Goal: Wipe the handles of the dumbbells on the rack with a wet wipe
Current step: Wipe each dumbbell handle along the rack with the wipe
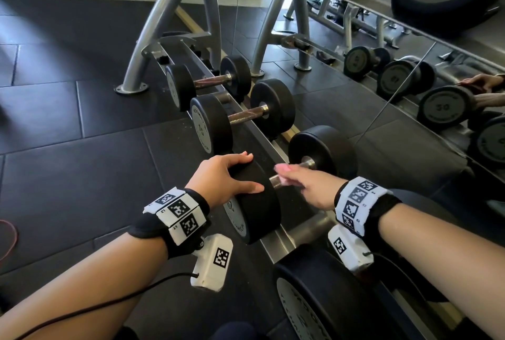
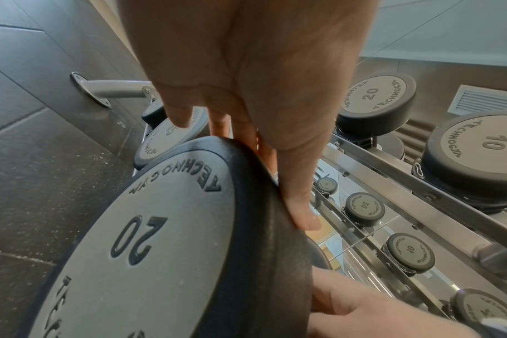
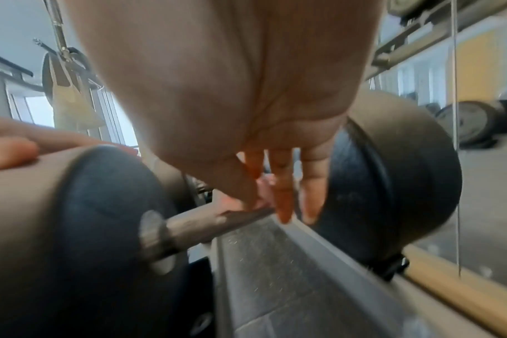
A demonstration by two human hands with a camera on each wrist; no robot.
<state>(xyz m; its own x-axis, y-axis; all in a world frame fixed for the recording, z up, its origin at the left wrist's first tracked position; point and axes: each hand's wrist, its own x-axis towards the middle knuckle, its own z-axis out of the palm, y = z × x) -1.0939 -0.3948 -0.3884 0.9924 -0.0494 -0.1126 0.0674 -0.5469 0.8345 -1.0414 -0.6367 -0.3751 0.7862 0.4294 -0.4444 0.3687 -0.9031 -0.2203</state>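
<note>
A black dumbbell marked 20 (image 1: pixel 257 211) lies across the rack rails (image 1: pixel 276 244). My left hand (image 1: pixel 229 175) rests on top of its near head (image 2: pixel 174 240), fingers and thumb spread flat over the rubber. My right hand (image 1: pixel 303 183) is over the steel handle (image 1: pixel 275 181) between the two heads. Its thumb and fingers (image 3: pixel 281 194) close around the bar, with a small pale pink wipe (image 1: pixel 282 171) bunched under them. Most of the wipe is hidden, and the right wrist view is blurred. The far head (image 1: pixel 325 148) sits close to the mirror.
Further along the rack lie a 15 dumbbell (image 1: pixel 213 126) and a smaller one (image 1: pixel 180 85). A larger dumbbell (image 1: pixel 314 298) sits nearest me. A wall mirror (image 1: pixel 410 80) runs behind the rack. Grey rack legs (image 1: pixel 153 39) stand on the black floor tiles, and a cable (image 1: pixel 109 304) trails below my left arm.
</note>
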